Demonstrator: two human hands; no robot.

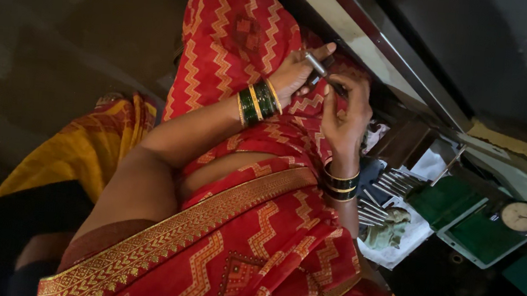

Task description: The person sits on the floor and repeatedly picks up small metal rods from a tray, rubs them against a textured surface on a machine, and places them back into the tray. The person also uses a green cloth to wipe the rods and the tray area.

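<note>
Holding: we grip a short silver metal cylinder [316, 64] between both hands, up at twelve o'clock in the view, in front of the red zigzag-patterned cloth [242, 32].
Left hand [295, 74]: our fingers are closed on the cylinder, thumb stretched above it; green and gold bangles [258, 101] sit on the wrist at seven o'clock of the hand.
Right hand [346, 114]: our fingertips [339, 85] are pinched together at the cylinder's lower end, at four o'clock of it; dark bangles [339, 183] ring this wrist.
Metal pins [387, 190]: a loose batch of slim silver rods lies on white paper [405, 240] on the tabletop, at four o'clock of the right hand, well apart from it.
Dial gauge [522, 217]: a round white-faced gauge stands at three o'clock, just beside a green tray [460, 219].
Rag [386, 232]: a crumpled greyish cloth rests on the paper, touching the pins.
</note>
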